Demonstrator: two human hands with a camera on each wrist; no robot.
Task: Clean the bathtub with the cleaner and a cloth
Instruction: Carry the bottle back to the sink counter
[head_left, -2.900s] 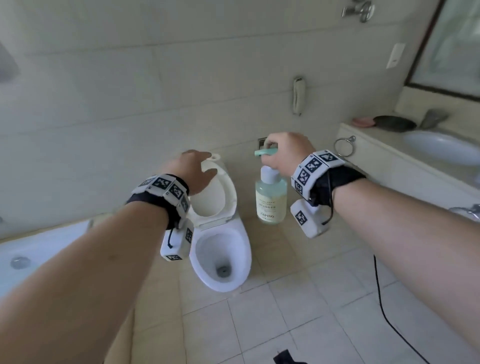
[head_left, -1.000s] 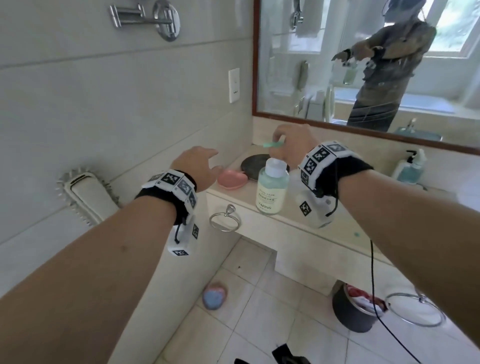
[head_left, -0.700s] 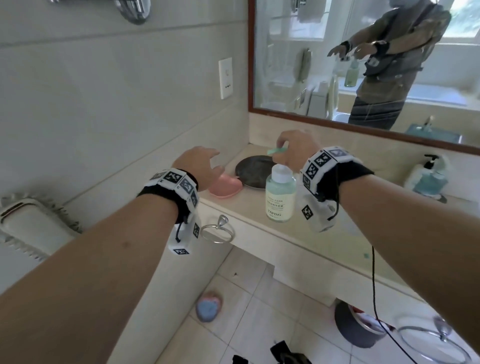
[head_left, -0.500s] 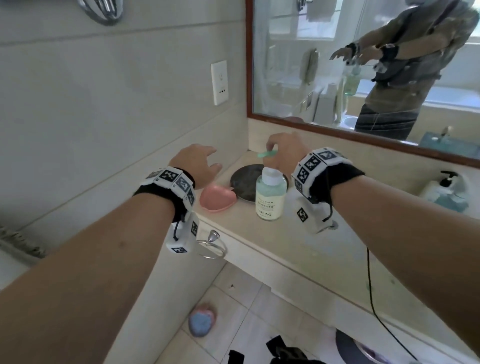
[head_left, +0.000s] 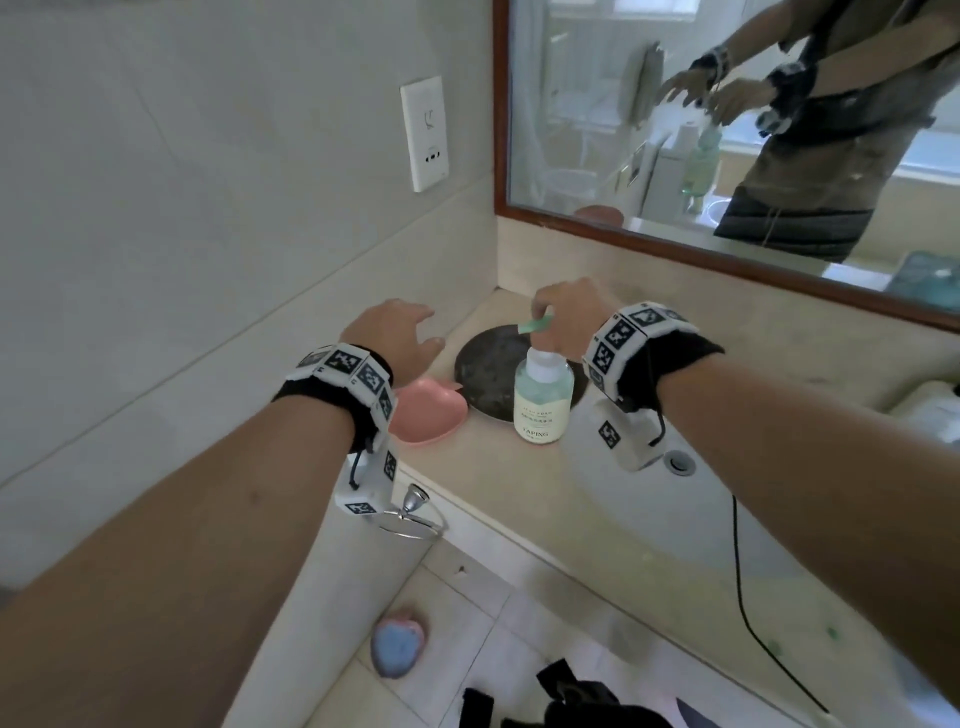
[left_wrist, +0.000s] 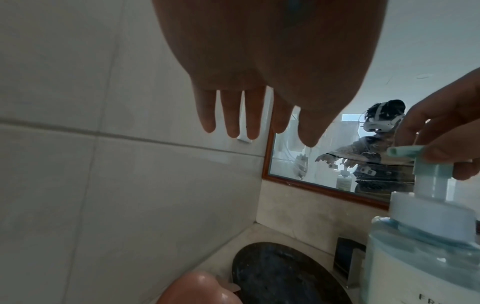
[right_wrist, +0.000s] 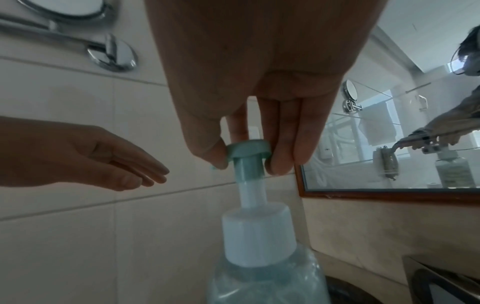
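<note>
Over the table (head_left: 597, 499) by the mirror (head_left: 727, 130), both forearms reach forward, wrists banded with coded markers. Her or his right hand (head_left: 569, 317) comes down from above, thumb and fingertips (right_wrist: 278, 162) pinching the green pump head of the cleaner bottle (head_left: 543, 400), so that grip is grasping the cleaner; the bottle stands upright at the near edge of a dark round plate (head_left: 488, 371). To its left the left hand (head_left: 395, 338) hovers palm down above a pink dish (head_left: 426, 415), fingers straight and slightly spread, grip released and holding nothing. A towel ring (head_left: 410, 519) hangs below the table's near edge.
</note>
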